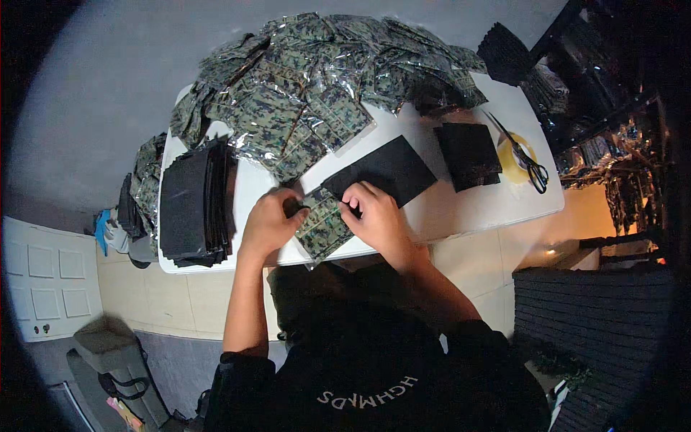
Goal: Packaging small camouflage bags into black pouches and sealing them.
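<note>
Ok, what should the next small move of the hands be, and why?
I'd probably ease the camouflage packet slightly away from the body, further onto the white table: its near corner comes right to the table's near edge, and the left hand and right hand are at its two sides.

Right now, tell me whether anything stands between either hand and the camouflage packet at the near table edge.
Nothing visible does: the left hand and right hand are at opposite sides of the camouflage packet. A black sheet lies beyond it, to the right.
</note>
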The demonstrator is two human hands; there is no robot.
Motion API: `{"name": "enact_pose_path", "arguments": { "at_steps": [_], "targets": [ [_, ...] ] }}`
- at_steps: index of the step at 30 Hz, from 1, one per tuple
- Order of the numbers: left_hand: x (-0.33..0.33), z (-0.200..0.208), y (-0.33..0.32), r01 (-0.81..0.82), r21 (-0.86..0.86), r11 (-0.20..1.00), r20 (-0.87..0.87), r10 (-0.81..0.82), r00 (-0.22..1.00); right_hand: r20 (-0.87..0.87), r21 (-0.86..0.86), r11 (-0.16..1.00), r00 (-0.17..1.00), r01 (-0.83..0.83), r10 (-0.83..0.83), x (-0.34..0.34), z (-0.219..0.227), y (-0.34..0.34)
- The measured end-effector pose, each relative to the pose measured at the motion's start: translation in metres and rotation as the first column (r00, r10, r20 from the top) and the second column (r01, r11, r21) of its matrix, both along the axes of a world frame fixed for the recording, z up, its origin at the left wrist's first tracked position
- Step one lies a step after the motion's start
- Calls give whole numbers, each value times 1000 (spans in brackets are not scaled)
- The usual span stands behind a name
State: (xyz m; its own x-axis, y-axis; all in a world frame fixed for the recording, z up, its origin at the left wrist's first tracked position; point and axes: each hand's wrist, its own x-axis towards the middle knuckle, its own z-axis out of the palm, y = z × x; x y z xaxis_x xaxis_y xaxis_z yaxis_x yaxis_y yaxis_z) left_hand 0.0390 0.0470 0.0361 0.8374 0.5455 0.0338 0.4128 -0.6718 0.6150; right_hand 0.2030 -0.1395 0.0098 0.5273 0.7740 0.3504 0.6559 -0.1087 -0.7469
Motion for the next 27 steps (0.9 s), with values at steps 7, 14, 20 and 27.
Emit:
{"name": "enact_pose_path", "arguments": {
  "at_steps": [7, 14, 20, 27],
  "targets": [
    [16, -26, -8, -62, -282, 957, 194, 120, 974, 66, 50, 999, 998, -6, 3, -13, -1, 7],
    [31, -56, -15, -70, -572, 817, 344, 316, 884, 84, 41, 999, 996, 22, -26, -13, 3, 8],
    [7, -35, -7, 78, -729, 680, 262, 173, 949, 77, 22, 1000, 997, 22, -24, -11, 3, 5],
    [22, -19, -26, -24, -785, 620, 238, 336, 911, 59, 30, 1000, 998, 7, -9, -20, 5, 9]
  ]
}}
